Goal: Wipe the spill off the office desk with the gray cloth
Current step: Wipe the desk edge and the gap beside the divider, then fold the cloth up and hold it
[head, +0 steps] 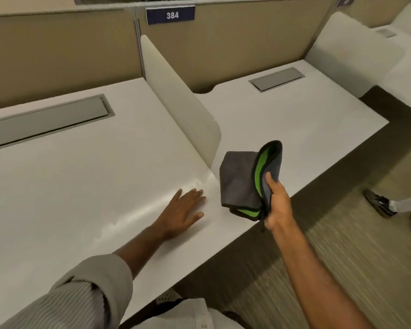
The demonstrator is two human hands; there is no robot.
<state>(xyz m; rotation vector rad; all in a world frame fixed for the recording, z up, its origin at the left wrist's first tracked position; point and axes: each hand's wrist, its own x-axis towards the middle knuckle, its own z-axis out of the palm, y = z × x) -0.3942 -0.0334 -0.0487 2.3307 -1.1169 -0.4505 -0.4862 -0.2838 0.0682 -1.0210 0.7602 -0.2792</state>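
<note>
My right hand (pixel 277 205) grips a folded gray cloth (pixel 241 181) with a green inner side, held in the air just above the front edge of the white desk (pixel 81 186). My left hand (pixel 184 211) lies flat on the desk with straight fingers, left of the cloth. A faint shiny wet streak, the spill (pixel 195 185), shows on the desk surface just beyond my left fingertips, near the foot of the divider.
A white divider panel (pixel 183 105) stands between this desk and the neighbouring desk (pixel 306 115). Gray cable trays (pixel 45 119) (pixel 277 79) sit in both desktops. Beige partition walls bear a sign "384" (pixel 170 14). Another person's shoes (pixel 377 203) stand on the carpet at right.
</note>
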